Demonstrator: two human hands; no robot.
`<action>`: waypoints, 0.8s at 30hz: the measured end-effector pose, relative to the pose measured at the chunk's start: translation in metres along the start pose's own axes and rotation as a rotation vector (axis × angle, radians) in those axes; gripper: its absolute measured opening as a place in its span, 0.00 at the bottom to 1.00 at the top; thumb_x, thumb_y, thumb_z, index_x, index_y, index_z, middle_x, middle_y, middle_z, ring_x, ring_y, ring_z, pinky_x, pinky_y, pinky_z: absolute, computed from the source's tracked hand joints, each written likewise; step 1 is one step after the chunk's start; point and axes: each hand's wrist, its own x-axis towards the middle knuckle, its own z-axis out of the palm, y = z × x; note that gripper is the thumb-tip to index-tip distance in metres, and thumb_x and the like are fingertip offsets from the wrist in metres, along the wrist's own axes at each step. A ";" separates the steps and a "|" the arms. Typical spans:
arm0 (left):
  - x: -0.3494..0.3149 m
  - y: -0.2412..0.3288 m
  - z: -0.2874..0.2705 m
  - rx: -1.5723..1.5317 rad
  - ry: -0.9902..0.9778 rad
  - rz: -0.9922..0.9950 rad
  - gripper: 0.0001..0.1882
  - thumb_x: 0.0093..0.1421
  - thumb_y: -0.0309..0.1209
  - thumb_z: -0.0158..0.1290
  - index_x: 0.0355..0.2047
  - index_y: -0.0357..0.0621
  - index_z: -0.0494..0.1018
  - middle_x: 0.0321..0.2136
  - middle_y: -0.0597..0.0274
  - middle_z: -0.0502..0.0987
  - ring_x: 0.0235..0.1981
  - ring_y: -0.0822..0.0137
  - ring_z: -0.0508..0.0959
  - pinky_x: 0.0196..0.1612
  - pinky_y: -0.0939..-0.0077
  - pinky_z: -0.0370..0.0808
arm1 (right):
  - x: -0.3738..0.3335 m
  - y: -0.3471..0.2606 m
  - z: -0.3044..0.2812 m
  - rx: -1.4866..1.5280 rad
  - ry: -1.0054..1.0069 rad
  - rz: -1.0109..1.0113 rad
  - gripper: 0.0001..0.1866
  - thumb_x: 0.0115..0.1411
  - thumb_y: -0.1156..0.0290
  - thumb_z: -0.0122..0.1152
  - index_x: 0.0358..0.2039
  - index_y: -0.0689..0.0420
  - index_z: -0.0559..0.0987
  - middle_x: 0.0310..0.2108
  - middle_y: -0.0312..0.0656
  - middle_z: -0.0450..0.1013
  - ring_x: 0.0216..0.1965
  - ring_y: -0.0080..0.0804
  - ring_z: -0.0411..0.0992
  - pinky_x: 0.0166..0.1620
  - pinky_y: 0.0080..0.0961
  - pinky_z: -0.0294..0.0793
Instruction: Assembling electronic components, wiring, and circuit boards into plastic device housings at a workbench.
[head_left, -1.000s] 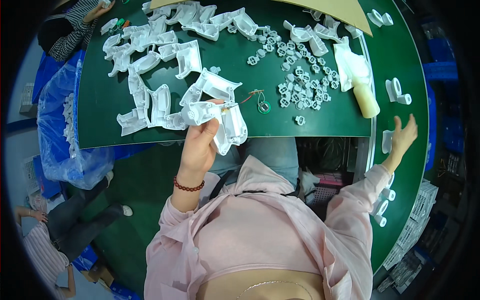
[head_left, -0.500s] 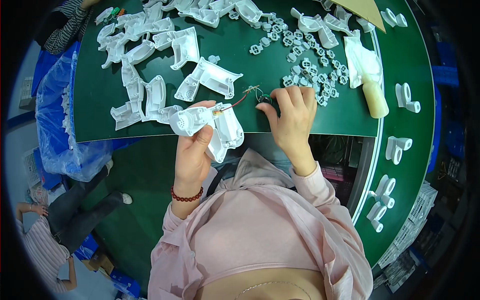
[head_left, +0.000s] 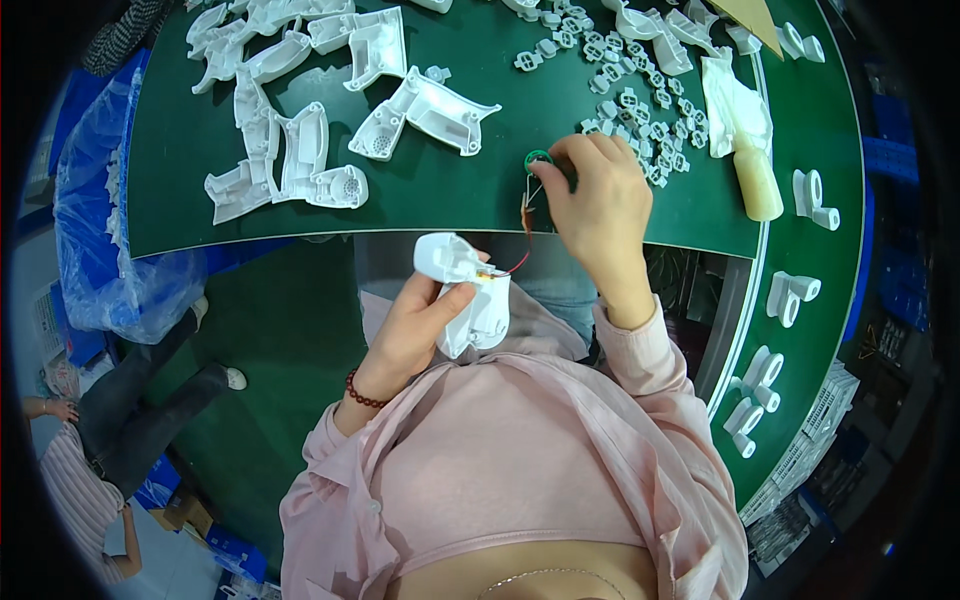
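My left hand (head_left: 410, 325) is closed around a white plastic housing (head_left: 478, 315), held off the table's near edge, over my lap. Thin wires (head_left: 528, 245), one of them red, run from this housing up to a small strip-like piece (head_left: 526, 215). From there they go on to a small round part with a green rim (head_left: 538, 160). My right hand (head_left: 603, 205) pinches that round part between thumb and fingers above the green table (head_left: 440, 195). Nearest to it on the right lie several small light-grey plastic clips (head_left: 640, 120).
White housing halves (head_left: 430, 110) lie at the left and back of the table. A pale yellow bottle (head_left: 757, 185) rests beside a white cloth (head_left: 735, 105). White ring-shaped parts (head_left: 793, 298) line the right-hand strip. A plastic-lined blue bin (head_left: 95, 230) and another person (head_left: 90, 480) are at left.
My left hand has brought the housing right and nearer to my body, turning it. My right hand has lifted the round part slightly, and the wires now hang more upright. The view has shifted.
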 end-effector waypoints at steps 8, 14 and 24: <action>0.021 0.002 -0.006 -0.103 -0.101 -0.102 0.21 0.69 0.31 0.49 0.59 0.36 0.65 0.54 0.51 0.74 0.52 0.62 0.77 0.55 0.67 0.76 | 0.006 -0.006 0.002 -0.143 -0.114 -0.022 0.08 0.47 0.75 0.69 0.27 0.61 0.79 0.23 0.44 0.74 0.28 0.42 0.73 0.31 0.35 0.72; 0.039 0.009 -0.022 -0.328 -0.434 -0.353 0.22 0.67 0.36 0.51 0.54 0.31 0.70 0.48 0.53 0.78 0.48 0.63 0.80 0.53 0.70 0.76 | 0.015 0.002 -0.016 0.088 -0.371 -0.121 0.10 0.43 0.81 0.67 0.29 0.62 0.80 0.24 0.44 0.74 0.26 0.38 0.74 0.30 0.29 0.74; 0.052 -0.001 -0.036 -0.378 -0.485 -0.505 0.23 0.68 0.35 0.47 0.56 0.27 0.67 0.51 0.43 0.76 0.53 0.50 0.78 0.58 0.63 0.73 | 0.008 -0.018 -0.031 0.444 -0.626 -0.294 0.13 0.39 0.86 0.65 0.29 0.62 0.81 0.29 0.41 0.76 0.30 0.34 0.75 0.29 0.26 0.78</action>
